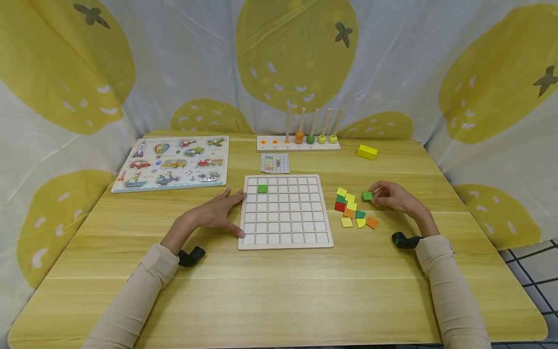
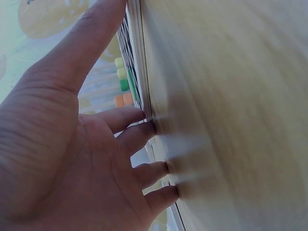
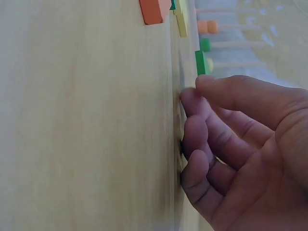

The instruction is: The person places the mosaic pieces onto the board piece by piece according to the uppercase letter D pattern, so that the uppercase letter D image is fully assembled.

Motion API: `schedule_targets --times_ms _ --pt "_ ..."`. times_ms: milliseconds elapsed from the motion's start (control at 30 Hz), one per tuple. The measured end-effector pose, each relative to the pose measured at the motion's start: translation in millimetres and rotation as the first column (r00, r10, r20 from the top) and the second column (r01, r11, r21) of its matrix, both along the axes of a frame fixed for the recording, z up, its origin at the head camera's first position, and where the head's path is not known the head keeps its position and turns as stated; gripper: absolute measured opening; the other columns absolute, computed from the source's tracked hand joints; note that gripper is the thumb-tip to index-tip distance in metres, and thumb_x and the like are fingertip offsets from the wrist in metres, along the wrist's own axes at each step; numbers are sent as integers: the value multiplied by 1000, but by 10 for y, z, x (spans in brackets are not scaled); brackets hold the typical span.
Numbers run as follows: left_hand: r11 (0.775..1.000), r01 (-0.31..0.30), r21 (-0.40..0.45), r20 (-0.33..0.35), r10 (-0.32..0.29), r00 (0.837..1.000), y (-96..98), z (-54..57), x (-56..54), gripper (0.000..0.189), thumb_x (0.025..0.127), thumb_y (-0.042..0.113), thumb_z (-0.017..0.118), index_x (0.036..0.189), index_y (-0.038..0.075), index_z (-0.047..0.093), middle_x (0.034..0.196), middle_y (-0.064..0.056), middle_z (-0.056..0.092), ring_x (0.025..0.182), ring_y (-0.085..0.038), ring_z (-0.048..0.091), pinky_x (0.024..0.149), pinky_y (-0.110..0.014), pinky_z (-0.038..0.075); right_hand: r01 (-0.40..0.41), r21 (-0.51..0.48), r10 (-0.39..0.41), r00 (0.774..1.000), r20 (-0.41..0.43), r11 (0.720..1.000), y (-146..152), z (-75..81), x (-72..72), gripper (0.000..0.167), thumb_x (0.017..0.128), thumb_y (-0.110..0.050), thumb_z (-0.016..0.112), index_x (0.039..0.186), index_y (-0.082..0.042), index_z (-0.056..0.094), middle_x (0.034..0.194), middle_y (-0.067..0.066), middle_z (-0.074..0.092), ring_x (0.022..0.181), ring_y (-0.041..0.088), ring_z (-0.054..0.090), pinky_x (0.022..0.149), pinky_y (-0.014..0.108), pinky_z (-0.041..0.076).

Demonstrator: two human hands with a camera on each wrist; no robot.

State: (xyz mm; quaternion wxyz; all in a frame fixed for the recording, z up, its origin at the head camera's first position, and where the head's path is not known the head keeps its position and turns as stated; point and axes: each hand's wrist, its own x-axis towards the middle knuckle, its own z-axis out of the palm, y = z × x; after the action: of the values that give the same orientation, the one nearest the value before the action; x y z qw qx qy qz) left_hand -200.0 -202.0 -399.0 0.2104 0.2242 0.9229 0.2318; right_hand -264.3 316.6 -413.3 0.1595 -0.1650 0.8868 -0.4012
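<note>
A white grid board (image 1: 285,212) lies in the middle of the table, with one green square tile (image 1: 262,188) in a cell near its upper left. My left hand (image 1: 218,212) rests at the board's left edge, fingers spread, thumb at the lower corner and fingertips higher up. To the right of the board, my right hand (image 1: 394,198) pinches a green tile (image 1: 367,196) between thumb and fingers; the right wrist view shows this green tile (image 3: 200,62) standing out past the fingertips. Just left of that hand lies a loose group of tiles, among them a red tile (image 1: 340,206) and an orange tile (image 1: 372,222).
Behind the board lies a small pattern card (image 1: 275,163). A peg stand (image 1: 298,142) with coloured beads stands at the back. A vehicle puzzle board (image 1: 174,164) lies at the back left, a yellow block (image 1: 367,152) at the back right. Patterned cloth (image 1: 296,58) surrounds the table.
</note>
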Motion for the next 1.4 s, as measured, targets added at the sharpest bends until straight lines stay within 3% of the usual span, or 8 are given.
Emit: schedule_targets --times_ms 233,367,567,900,1133,1400 --pt "1000 1 6 0 -1 1000 0 3 8 115 69 53 81 154 6 19 160 -13 10 144 -46 -4 110 -65 15 26 -71 -21 997 70 997 -14 14 -1 35 93 -2 57 125 10 45 94 21 65 71 13 57 60 25 48" --pt "1000 5 2 -7 -5 1000 -3 -2 3 114 69 54 80 154 7 19 160 -14 10 144 -46 -4 109 -65 15 12 -79 -10 1000 30 997 -61 29 -3 33 94 -1 54 124 9 45 92 22 63 70 14 56 59 25 47" --pt "1000 7 3 -16 -6 1000 -9 1 3 115 69 54 80 154 8 18 160 -14 11 144 -46 -4 109 -65 15 -5 -62 2 998 -59 998 -173 74 -55 31 94 -1 52 124 7 49 98 23 63 80 15 61 71 23 50" --pt "1000 7 3 -9 -7 1000 -3 0 1 115 69 54 80 154 8 18 160 -13 10 144 -46 -5 109 -66 15 -32 -66 22 990 -137 997 -494 178 -133 30 94 -3 56 122 8 52 97 25 65 83 28 66 73 22 51" --pt "1000 7 6 -6 -7 1000 -3 -2 -4 115 70 54 80 154 8 18 160 -13 10 144 -46 -5 109 -66 14 -81 -158 72 995 -62 984 -796 211 -171 31 95 -1 56 123 10 50 100 30 64 87 38 66 81 42 55" --pt "1000 5 6 -4 -5 1000 -8 -21 -11 115 69 55 80 154 8 18 160 -13 10 144 -45 -5 109 -65 13 -128 -154 120 991 -61 980 -1113 222 -206 32 94 -3 59 122 9 52 97 28 65 85 39 65 80 46 54"
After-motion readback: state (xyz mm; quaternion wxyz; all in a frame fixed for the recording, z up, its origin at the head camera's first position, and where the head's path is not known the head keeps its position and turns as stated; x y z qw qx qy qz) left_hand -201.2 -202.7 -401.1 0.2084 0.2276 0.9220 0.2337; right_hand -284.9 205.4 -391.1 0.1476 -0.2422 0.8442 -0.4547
